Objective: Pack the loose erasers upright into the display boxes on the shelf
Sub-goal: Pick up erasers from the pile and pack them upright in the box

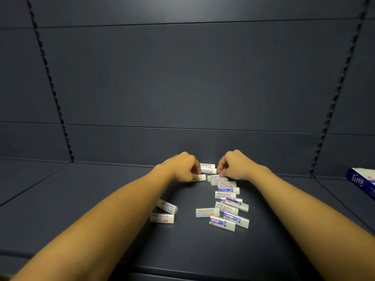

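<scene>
Loose erasers (225, 207), small white blocks in blue-and-white or white-and-red printed paper sleeves, lie flat in a scatter on the dark navy shelf board (101, 199); none stands upright; the main run stretches from between the two hands toward the camera, several pieces overlapping or touching; two more erasers (164, 212) lie apart on the left, one tilted against the other's end, just beside the left forearm. At the far end of the run, two erasers (208, 168) lie stacked between the hands.

Left hand (182, 168) is knuckles-up with fingers curled, pinching the end of one white-sleeved eraser (199, 177) at the shelf surface; right hand (233, 166) is likewise curled, fingertips pinching the end of another eraser (215, 177) at the head of the run; both forearms reach in from the lower corners, bare.

One blue-and-white cardboard display box (361, 182) with white script lettering sits at the right edge of the shelf, well apart from the erasers, cut off by the frame; its contents cannot be made out. Behind stands a dark panelled back wall (182, 78) with slotted uprights (52, 94) on either side.
</scene>
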Available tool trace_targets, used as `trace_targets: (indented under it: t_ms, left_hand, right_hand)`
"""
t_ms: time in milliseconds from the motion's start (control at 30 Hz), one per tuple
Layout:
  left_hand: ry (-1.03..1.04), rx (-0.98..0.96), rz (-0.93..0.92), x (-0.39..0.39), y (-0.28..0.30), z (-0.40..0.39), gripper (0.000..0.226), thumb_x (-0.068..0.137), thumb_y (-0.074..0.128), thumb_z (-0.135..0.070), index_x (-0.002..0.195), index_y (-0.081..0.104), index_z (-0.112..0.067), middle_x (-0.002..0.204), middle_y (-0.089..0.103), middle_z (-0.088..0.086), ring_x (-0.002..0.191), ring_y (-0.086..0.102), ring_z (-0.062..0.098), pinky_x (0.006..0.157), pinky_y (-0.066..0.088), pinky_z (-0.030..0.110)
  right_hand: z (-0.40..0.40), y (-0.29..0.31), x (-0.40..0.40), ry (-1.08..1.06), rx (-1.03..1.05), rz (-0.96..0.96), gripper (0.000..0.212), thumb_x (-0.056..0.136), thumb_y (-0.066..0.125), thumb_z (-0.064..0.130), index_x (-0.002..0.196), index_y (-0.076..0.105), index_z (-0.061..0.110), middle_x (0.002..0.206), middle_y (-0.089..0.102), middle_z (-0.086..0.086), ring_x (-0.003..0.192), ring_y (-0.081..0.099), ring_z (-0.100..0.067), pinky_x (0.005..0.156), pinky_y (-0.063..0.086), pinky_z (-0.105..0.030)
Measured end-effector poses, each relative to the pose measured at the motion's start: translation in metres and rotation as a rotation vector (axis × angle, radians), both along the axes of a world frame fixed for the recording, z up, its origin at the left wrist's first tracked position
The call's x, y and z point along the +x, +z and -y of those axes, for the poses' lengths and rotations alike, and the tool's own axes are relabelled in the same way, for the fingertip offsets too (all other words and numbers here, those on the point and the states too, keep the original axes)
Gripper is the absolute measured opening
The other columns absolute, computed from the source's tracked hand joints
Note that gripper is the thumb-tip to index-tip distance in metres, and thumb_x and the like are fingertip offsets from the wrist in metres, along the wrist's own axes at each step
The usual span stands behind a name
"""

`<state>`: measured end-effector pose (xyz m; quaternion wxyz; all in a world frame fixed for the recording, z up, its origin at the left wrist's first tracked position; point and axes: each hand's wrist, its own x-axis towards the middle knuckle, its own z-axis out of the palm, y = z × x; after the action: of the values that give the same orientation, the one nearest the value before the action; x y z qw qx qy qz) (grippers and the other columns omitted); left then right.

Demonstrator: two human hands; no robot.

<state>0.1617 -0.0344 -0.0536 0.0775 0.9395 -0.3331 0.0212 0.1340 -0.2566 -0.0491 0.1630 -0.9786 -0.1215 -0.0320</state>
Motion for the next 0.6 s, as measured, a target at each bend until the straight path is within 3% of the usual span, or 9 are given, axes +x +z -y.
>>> trace_targets:
  t_ms: [267, 433, 600]
  left_hand:
    - [0.059, 0.043, -0.017, 0.000, -0.002, 0.002, 0.026, 0.088, 0.073, -0.026, 0.113, 0.075, -0.017, 0.106, 0.071, -0.001, 0.090, 0.064, 0.017, 0.079, 0.054, 0.032]
    - [0.103, 0.013, -0.078, -0.001, -0.002, -0.005, 0.014, 0.086, 0.075, -0.026, 0.100, 0.077, -0.023, 0.097, 0.072, -0.003, 0.086, 0.066, 0.014, 0.084, 0.059, 0.036]
    - [0.129, -0.044, -0.115, -0.005, 0.001, -0.015, 0.012, 0.086, 0.075, -0.024, 0.099, 0.077, -0.024, 0.094, 0.072, -0.005, 0.085, 0.066, 0.012, 0.083, 0.057, 0.030]
  right_hand:
    - [-0.021, -0.001, 0.008, 0.076, -0.088, -0.012, 0.016, 0.085, 0.078, 0.016, 0.100, 0.080, 0.020, 0.099, 0.075, 0.002, 0.085, 0.068, -0.012, 0.085, 0.059, -0.034]
    - [-0.024, 0.000, 0.015, 0.079, -0.149, -0.064, 0.017, 0.086, 0.077, 0.016, 0.102, 0.079, 0.020, 0.101, 0.074, 0.002, 0.087, 0.069, -0.015, 0.086, 0.060, -0.038]
    - [-0.029, -0.004, 0.016, 0.080, -0.224, -0.056, 0.016, 0.083, 0.078, 0.014, 0.097, 0.080, 0.021, 0.099, 0.074, 0.001, 0.083, 0.070, -0.018, 0.081, 0.061, -0.041]
